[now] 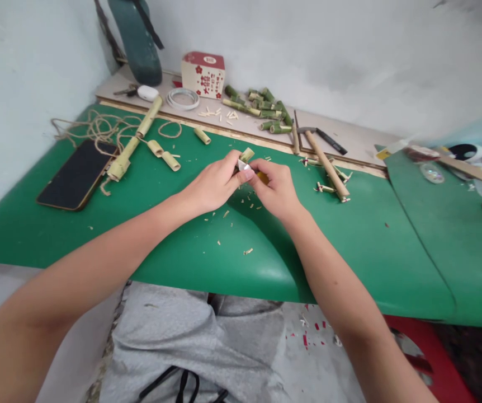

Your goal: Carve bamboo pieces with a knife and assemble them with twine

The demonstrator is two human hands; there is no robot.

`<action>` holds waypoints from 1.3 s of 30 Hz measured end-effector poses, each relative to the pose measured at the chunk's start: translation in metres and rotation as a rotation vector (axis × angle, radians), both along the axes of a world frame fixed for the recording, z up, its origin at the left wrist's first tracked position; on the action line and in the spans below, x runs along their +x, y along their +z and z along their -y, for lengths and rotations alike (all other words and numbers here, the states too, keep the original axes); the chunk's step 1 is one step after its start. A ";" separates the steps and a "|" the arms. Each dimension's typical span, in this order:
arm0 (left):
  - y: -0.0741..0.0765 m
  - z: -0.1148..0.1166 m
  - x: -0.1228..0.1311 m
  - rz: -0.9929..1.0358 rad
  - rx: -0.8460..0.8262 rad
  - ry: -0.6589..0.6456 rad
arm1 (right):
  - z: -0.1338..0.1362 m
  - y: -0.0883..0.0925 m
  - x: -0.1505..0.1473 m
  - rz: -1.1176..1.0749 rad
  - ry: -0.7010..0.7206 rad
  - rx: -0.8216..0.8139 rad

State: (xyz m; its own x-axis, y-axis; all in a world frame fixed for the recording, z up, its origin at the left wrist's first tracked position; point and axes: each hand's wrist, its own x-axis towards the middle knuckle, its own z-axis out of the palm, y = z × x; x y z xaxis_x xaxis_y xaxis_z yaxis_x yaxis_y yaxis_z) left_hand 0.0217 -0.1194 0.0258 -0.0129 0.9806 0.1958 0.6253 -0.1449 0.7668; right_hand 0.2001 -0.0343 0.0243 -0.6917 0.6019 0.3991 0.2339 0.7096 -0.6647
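Above the middle of the green mat, my left hand (pixel 216 182) is closed around a short bamboo piece (pixel 247 154), whose pale green end sticks out past the fingers. My right hand (pixel 278 187) grips a utility knife (pixel 262 177) with some yellow on its handle. The knife's silvery blade lies against or very close to the bamboo, between the two hands; exact contact is hidden by the fingers. My left thumb rests beside the blade. Bamboo shavings (pixel 248 251) are scattered on the mat below. Much of the knife and the bamboo is covered by my fingers.
Left are a phone (pixel 74 174), twine (pixel 98 126), strung bamboo tubes (pixel 130 148) and a loose tube (pixel 202 135). Behind stand a box (pixel 203 75), a tape roll (pixel 183 99) and cut green bamboo (pixel 270 106). A hammer (pixel 327 165) lies right, over small bamboo parts.
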 end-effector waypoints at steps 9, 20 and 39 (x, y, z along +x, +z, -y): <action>0.000 0.002 0.002 0.042 0.014 0.064 | 0.003 -0.003 -0.002 0.039 -0.052 0.011; 0.004 -0.001 -0.001 0.141 0.006 0.069 | 0.011 -0.007 -0.010 -0.073 -0.122 -0.046; 0.010 0.001 -0.009 0.098 -0.033 -0.037 | 0.001 -0.003 0.000 -0.006 0.069 -0.053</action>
State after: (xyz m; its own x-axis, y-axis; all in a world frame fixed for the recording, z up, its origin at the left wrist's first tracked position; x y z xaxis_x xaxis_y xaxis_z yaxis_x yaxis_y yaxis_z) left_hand 0.0127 -0.1202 0.0362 0.0062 0.9867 0.1627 0.5416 -0.1401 0.8289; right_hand 0.2002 -0.0357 0.0216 -0.7298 0.5734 0.3723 0.1817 0.6876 -0.7030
